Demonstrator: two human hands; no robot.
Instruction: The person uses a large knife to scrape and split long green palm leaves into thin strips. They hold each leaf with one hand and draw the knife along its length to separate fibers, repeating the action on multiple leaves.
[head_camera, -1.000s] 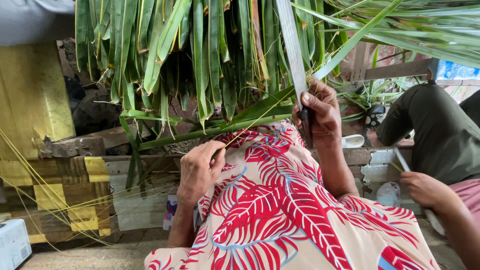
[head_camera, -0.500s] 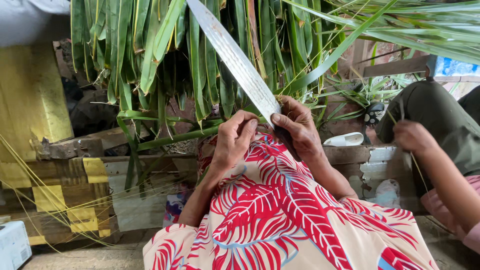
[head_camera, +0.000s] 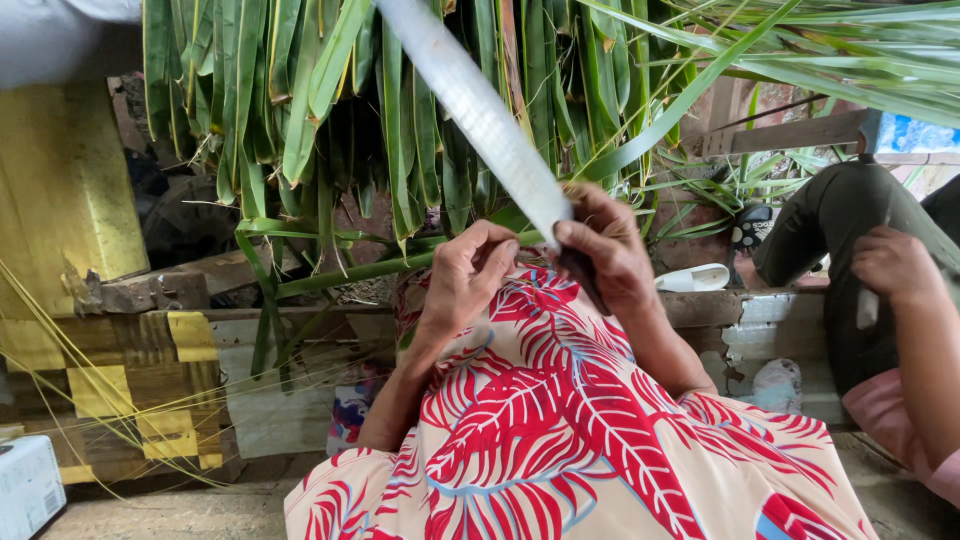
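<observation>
Both hands pinch a pale leaf strip (head_camera: 480, 115), top cropped.

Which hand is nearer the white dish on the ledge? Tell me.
Right. The right hand pinches the pale leaf strip just left of the white dish; the left hand sits farther left, beyond the strip.

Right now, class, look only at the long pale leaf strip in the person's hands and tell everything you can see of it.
The leaf strip is long, flat and pale grey-white, with fine ribs along its length; it looks like a stripped palm leaf. It runs on a slant from the top of the view down to the lap. The right hand pinches its lower end, and the left hand meets it at the fingertips. Green leaves hang behind it.
</observation>
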